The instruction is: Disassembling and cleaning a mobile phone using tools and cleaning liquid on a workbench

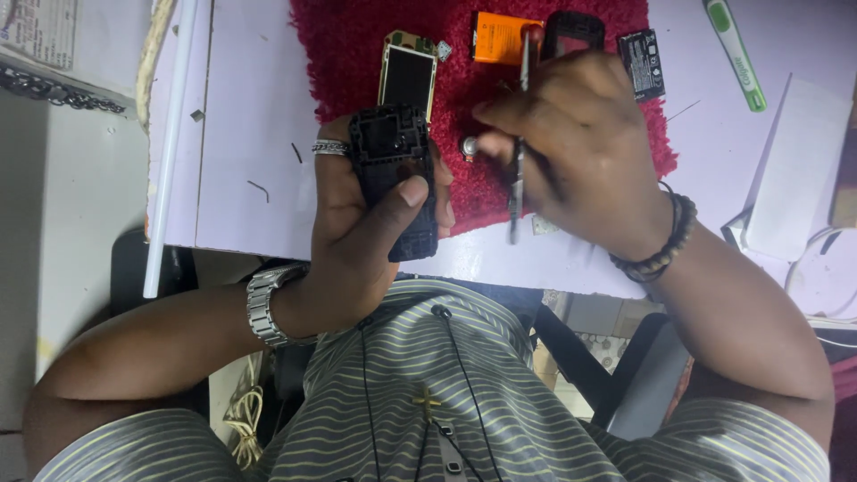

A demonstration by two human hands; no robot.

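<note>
Centre of frame: left hand [357,223] clamped around black plastic phone housing [393,174], thumb pressed on its face. Right hand [571,147] just beside, fingers closed on thin metal screwdriver with red tip [520,134], above red fuzzy mat [357,54]. Upper centre: bare phone circuit board with screen [406,76], orange battery [500,37].

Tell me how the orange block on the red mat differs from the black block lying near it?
The orange block is bright orange with a plain face; the black block is dark and bears a pale label. The orange block lies behind the tool held in the right hand, partly hidden; the black block lies fully in view at the red mat edge. Both are small flat rectangles, untouched.
</note>
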